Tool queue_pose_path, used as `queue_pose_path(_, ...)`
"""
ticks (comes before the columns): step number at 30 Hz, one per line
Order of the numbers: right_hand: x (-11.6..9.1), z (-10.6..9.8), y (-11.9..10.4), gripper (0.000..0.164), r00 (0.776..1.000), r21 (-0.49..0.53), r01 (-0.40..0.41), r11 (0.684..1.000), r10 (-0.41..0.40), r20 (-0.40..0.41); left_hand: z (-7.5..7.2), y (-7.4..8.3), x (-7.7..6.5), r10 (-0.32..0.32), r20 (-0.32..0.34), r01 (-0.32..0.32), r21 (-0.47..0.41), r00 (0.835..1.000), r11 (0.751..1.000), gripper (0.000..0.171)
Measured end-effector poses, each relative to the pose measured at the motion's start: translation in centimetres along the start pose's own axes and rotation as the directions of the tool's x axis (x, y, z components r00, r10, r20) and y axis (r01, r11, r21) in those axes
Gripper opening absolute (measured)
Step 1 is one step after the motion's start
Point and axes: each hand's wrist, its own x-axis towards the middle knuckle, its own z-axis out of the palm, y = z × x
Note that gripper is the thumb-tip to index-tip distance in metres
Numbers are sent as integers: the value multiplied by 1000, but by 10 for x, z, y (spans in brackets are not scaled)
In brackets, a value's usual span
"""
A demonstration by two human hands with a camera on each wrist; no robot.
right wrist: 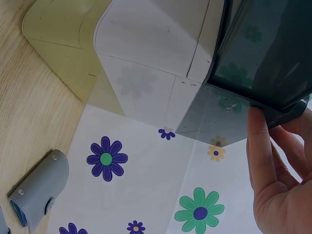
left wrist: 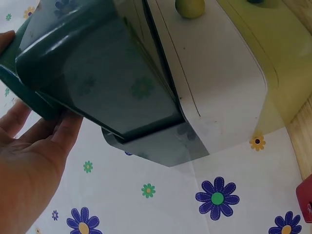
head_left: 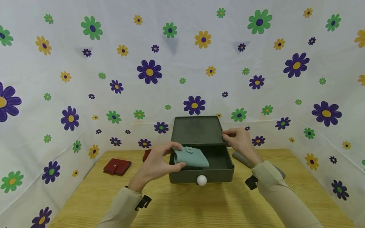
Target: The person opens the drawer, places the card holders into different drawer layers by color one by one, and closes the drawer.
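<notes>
My left hand (head_left: pixel 156 161) pinches a light teal snap wallet (head_left: pixel 192 157) between thumb and fingers. The wallet lies tilted over the left part of a pulled-out dark grey-green drawer (head_left: pixel 201 176) with a white round knob (head_left: pixel 201 180). In the left wrist view, the fingers curl round the wallet (left wrist: pixel 41 105) beside the drawer. My right hand (head_left: pixel 240 142) grips the right edge of the drawer unit's dark top (head_left: pixel 196 129) with bent fingers and thumb. The right wrist view has that hand (right wrist: pixel 282 170) at a dark corner of the unit.
A red snap wallet (head_left: pixel 117 167) lies at the left of the wooden table (head_left: pixel 176 209). Another red one (head_left: pixel 146 154) shows partly behind my left hand. Grey wallets lie at the right, partly behind my right arm; one grey wallet (right wrist: pixel 39 185) shows its snaps. A flowered cloth (head_left: pixel 182 63) surrounds the table.
</notes>
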Motion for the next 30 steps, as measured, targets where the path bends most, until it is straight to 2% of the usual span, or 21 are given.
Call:
queue_pose_path(4,1,0,3,25,1000,-13,18,1000,-18,-10,4,6,6,-42,57,41,30,997,999,39)
queue_pose_path(14,0,2,4,25,1000,-26,26,999,-26,-17,15,7,20,-51,123,34,135,991,990,36)
queue_pose_path(23,1,0,3,26,1000,-20,2,1000,-2,-13,20,15,33,-108,211,59,225,972,973,57)
queue_pose_path(30,1,2,3,26,1000,-20,3,1000,-3,-19,26,21,38,-105,245,36,273,964,961,57)
